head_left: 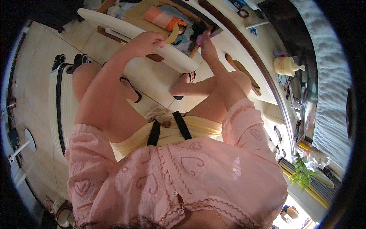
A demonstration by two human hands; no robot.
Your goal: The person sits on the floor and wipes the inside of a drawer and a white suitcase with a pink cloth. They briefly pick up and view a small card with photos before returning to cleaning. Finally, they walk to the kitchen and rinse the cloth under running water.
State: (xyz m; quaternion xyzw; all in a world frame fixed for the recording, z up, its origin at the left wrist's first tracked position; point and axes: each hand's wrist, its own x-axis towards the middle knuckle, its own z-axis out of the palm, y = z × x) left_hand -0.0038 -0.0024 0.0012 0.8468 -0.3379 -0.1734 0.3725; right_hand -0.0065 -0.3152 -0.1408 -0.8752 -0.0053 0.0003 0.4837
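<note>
Pink embroidered blouse (179, 179) with heart motifs fills the lower frame, closest to the lens; below its hem sit pale yellow shorts (167, 133) crossed by two black straps (154, 132). Both bare forearms extend upward from the sleeves. Left hand (146, 41) is curled closed, gripping one end of a yellow strip (173, 33), possibly a tape or ribbon, which arcs toward an orange roll (162, 17) lying on the brown surface beyond. Right hand (206, 44) is pinched shut on a small purple object (199, 40); its nature cannot be determined at this range. Both hands work just above a long white board (126, 30) that runs diagonally beneath them. Feet in black sandals (131, 89) rest on a tiled floor (152, 78). White suitcase (61, 103) with black wheels stands to the person's left. On the right, a white cabinet run (244, 49) carries a cream dispenser bottle (286, 65); a green plant (303, 173) sits lower right.
</note>
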